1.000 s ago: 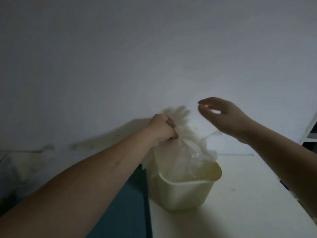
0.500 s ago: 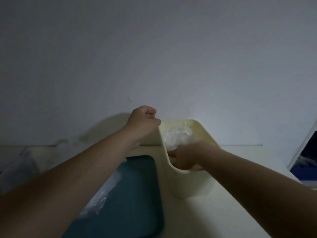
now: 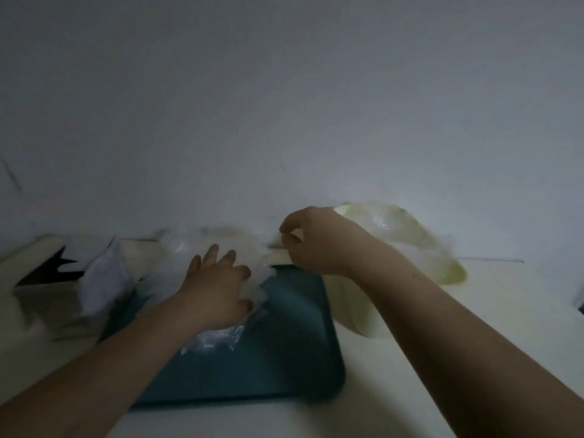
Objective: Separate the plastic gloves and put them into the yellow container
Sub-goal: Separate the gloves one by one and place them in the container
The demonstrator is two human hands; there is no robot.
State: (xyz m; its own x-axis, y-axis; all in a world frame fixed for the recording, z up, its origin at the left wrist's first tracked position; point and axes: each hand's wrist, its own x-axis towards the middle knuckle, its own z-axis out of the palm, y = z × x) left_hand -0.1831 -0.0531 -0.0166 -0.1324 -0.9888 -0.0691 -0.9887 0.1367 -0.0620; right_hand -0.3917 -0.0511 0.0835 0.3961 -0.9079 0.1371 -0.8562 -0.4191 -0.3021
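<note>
A heap of clear plastic gloves [image 3: 221, 338] lies on the dark teal tray [image 3: 284, 358]. My left hand [image 3: 218, 292] rests flat on the heap with its fingers spread. My right hand [image 3: 316, 241] hovers above the tray's far edge, thumb and forefinger pinching a thin blurred glove [image 3: 252, 248] that stretches left toward the heap. The pale yellow container [image 3: 442, 260] stands to the right of the tray, behind my right forearm, with clear plastic gloves [image 3: 379, 221] showing inside it.
A white packet [image 3: 104, 279] leans at the tray's left side, near a dark gap [image 3: 47, 273] at the table's back left. A pale wall rises right behind the table. A dark object [image 3: 580, 298] shows at the right edge.
My right hand left the yellow container and moved left above the tray, pinching a glove. My left hand dropped from the container's rim onto the heap. The view shifted left.
</note>
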